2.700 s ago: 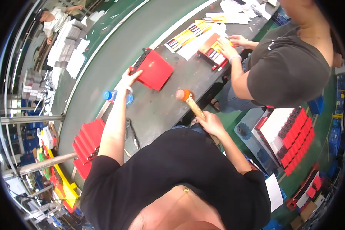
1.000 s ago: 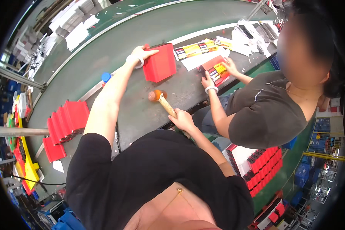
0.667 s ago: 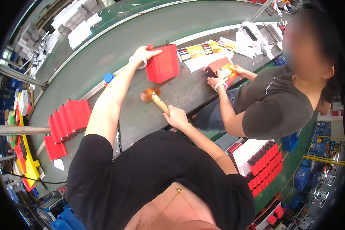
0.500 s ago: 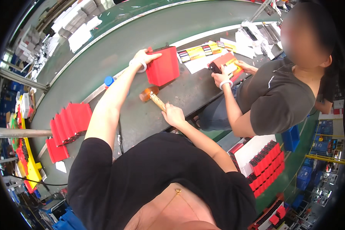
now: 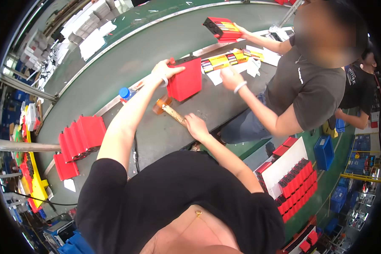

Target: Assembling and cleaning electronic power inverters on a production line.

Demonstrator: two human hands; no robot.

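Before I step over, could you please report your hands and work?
Left hand gripping red case near its top. Right hand on mallet handle. Blue-capped bottle beside left forearm.

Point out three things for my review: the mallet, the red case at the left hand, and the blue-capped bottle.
Mallet (image 5: 174,115), head view: on its pale handle.
Red case (image 5: 186,80), head view: on its broad side.
Bottle (image 5: 124,93), head view: on its blue cap.
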